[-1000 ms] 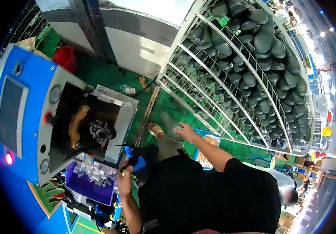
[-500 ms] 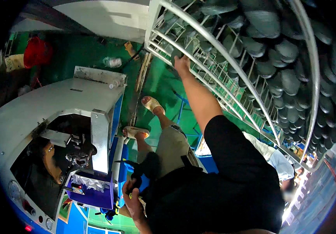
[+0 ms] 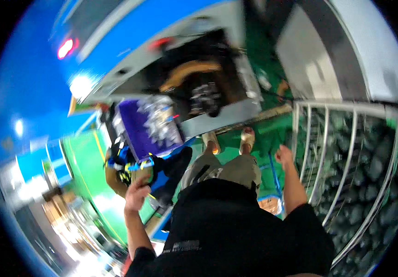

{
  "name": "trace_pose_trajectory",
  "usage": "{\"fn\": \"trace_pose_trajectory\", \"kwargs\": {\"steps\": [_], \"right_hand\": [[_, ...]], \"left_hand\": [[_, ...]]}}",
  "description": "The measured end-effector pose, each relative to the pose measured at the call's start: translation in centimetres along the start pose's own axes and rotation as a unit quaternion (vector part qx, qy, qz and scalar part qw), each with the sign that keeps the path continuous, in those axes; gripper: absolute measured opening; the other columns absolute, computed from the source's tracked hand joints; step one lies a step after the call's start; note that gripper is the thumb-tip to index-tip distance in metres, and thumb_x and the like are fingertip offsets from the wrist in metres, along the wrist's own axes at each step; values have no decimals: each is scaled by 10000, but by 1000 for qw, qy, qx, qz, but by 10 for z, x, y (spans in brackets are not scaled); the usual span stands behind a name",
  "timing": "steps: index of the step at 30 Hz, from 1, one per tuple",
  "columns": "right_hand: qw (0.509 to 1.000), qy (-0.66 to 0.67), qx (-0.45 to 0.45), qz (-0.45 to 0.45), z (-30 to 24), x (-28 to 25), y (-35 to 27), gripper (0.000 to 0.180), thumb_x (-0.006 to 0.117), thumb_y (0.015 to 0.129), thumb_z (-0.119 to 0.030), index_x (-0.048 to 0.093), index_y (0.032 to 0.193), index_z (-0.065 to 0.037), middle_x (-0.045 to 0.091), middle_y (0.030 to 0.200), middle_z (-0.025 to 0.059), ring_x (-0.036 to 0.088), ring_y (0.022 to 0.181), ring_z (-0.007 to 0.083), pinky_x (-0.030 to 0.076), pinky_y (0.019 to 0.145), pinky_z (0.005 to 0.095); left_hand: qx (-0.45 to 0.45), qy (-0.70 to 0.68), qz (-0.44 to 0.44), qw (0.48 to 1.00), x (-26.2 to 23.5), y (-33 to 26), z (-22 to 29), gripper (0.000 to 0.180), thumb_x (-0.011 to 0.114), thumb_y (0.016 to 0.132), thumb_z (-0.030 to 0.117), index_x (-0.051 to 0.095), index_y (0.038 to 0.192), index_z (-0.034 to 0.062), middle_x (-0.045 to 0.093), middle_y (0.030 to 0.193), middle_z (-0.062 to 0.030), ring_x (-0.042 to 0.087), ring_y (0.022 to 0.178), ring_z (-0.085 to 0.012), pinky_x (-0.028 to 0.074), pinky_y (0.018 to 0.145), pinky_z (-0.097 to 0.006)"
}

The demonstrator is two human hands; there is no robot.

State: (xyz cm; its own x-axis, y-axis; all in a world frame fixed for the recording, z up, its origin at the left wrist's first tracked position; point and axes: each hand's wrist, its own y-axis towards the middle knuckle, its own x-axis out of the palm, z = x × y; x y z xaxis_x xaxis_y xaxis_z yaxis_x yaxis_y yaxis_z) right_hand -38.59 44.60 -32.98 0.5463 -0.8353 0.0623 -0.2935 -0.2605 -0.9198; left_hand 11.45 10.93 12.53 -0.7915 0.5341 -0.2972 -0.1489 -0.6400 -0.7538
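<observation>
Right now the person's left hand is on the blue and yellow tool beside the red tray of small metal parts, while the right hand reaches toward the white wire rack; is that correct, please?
Not quite: the tray of small metal parts is purple, not red. The head view shows it, blurred. The left hand is on the blue and yellow tool beside it, and the right hand reaches toward the white wire rack.

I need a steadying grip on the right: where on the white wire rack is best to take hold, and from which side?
Probably one of the upright white bars at the white wire rack's near edge, just ahead of the right hand. They are thin enough to wrap the fingers round, with open gaps between them. Come from the left, the person's side; dark rounded pieces fill the space behind.
</observation>
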Motion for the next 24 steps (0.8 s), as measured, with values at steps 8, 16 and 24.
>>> {"fn": "trace_pose_trajectory", "kwargs": {"steps": [8, 16, 24], "right_hand": [[983, -130, 128, 15, 52, 76, -90, 156, 514, 1033, -173, 557, 905, -96, 475, 711, 56, 426, 522, 177, 407, 534, 354], [976, -171, -106, -85, -32, 153, -101, 281, 629, 965, -108, 549, 1229, -57, 647, 895, 67, 601, 644, 174, 495, 581, 367], [947, -255, -26, -194, -34, 178, -70, 539, 729, 920, -167, 549, 1407, -21, 708, 1160, 135, 706, 975, 241, 557, 802, 392]], "left_hand": [[-55, 312, 242, 917, -112, 20, -54, 596, 676, 878, 351, 591, 1426, 133, 717, 1172, -192, 693, 1098, -327, 543, 897, -490], [-99, 339, 118, 928, -114, 186, -147, 572, 697, 897, 411, 559, 1449, 356, 720, 1237, -157, 684, 1148, -377, 548, 960, -484], [23, 180, 58, 982, -134, 114, -205, 652, 684, 935, 410, 529, 1451, 42, 640, 1356, -228, 614, 1248, -398, 501, 1020, -465]]}}
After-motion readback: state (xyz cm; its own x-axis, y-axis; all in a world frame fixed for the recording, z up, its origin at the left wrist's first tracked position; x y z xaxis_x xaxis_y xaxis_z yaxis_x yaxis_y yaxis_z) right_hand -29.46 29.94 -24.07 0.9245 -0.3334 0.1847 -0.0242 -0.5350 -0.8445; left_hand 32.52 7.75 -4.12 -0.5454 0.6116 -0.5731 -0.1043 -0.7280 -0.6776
